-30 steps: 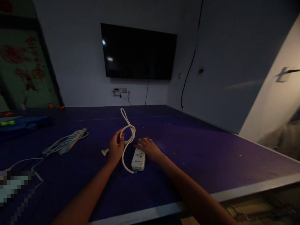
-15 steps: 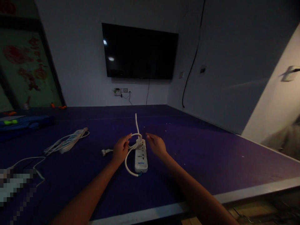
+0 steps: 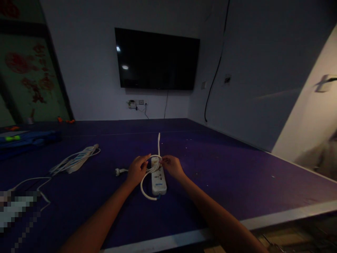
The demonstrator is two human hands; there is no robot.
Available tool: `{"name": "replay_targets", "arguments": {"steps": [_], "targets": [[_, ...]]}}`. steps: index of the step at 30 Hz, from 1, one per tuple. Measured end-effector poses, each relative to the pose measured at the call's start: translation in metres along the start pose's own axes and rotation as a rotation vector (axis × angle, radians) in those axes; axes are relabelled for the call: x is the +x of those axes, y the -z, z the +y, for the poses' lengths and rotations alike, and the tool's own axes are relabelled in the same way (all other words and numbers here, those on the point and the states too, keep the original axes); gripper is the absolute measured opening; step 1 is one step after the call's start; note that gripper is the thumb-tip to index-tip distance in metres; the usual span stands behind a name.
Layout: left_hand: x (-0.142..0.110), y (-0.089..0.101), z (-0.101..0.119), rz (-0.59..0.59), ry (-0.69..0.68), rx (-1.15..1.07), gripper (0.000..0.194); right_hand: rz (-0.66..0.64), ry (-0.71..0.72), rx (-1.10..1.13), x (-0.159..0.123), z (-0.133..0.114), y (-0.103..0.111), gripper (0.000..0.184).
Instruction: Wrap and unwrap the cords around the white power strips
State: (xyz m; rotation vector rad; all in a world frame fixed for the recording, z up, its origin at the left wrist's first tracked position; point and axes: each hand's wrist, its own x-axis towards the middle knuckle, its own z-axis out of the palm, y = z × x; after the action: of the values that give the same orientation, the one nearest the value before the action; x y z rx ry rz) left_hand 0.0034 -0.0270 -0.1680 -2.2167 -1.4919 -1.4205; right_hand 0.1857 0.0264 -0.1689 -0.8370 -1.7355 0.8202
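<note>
A white power strip [image 3: 158, 188] lies lengthwise on the purple tabletop, its near end toward me. Its white cord [image 3: 142, 186] leaves the near end, curves to the left and is looped over the upper part of the strip. My left hand [image 3: 137, 169] is closed on the cord loops at the strip's left side. At the right, my right hand [image 3: 171, 166] pinches the cord near the top of the loop. A free length of cord points up beyond the hands. The plug [image 3: 117, 172] rests left of my left hand.
Another power strip [image 3: 80, 160], wrapped in its cord, lies to the left. Blue cloth [image 3: 34, 138] is at the far left. A television [image 3: 158, 59] hangs on the back wall above sockets [image 3: 140, 102]. The table's pale edge [image 3: 184, 236] runs along the front.
My right hand has moved left and closed on the cord, where before it stood apart from it. The free cord length has shifted right and slightly down. My left hand keeps its hold.
</note>
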Motion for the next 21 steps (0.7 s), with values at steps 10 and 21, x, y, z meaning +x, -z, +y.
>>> {"name": "replay_targets", "arguments": {"steps": [10, 21], "targets": [[0.004, 0.017, 0.029, 0.063, -0.130, 0.278, 0.029, 0.114, -0.008, -0.031, -0.001, 0.008, 0.001, 0.024], [0.000, 0.012, 0.053, -0.072, -0.141, 0.558, 0.029, 0.066, 0.266, -0.284, -0.015, -0.024, -0.005, 0.021]]}}
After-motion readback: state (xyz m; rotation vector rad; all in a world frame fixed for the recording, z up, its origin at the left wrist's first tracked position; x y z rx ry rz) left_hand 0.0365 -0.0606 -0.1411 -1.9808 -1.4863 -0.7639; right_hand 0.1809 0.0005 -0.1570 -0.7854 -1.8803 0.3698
